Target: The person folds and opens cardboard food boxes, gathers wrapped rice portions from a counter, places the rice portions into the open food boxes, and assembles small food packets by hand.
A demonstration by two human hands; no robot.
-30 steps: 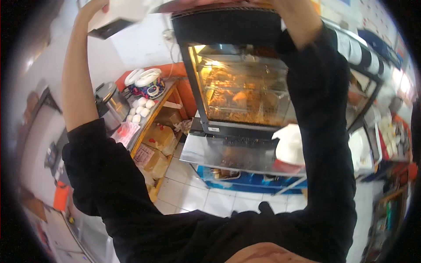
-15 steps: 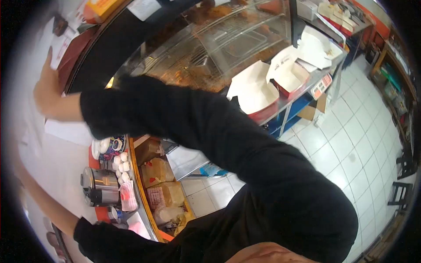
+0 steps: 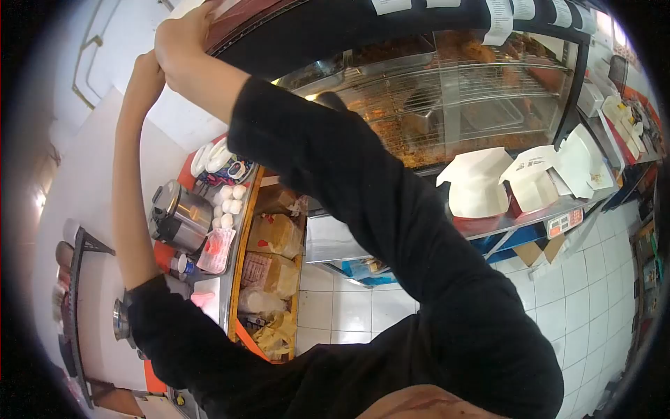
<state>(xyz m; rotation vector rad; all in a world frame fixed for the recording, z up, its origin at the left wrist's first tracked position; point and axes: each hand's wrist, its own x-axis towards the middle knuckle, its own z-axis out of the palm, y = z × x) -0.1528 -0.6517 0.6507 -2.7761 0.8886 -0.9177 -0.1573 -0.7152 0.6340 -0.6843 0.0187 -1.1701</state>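
My right hand (image 3: 183,43) reaches to the upper left, at dark red flat cardboard (image 3: 241,15) on top of the black display cabinet (image 3: 314,35). My left hand (image 3: 146,75) is raised just below and left of it, close to the right wrist. The fingers of both hands are mostly hidden, so what they hold cannot be made out. Behind the cabinet's glass are wire racks (image 3: 502,77) with browned food and metal trays. Open white-lined boxes (image 3: 478,183) stand on the metal shelf in front.
On the left counter are a steel cooker (image 3: 183,216), a patterned pot (image 3: 227,164), several white round items (image 3: 227,202) and a pink-and-white packet (image 3: 216,250). Wooden shelving (image 3: 241,279) with bags stands below. A wall rack (image 3: 80,300) is at far left.
My right arm has swung across to the upper left, and my left hand has come near it. The white box seen earlier at my left hand is no longer clearly visible. The view has turned.
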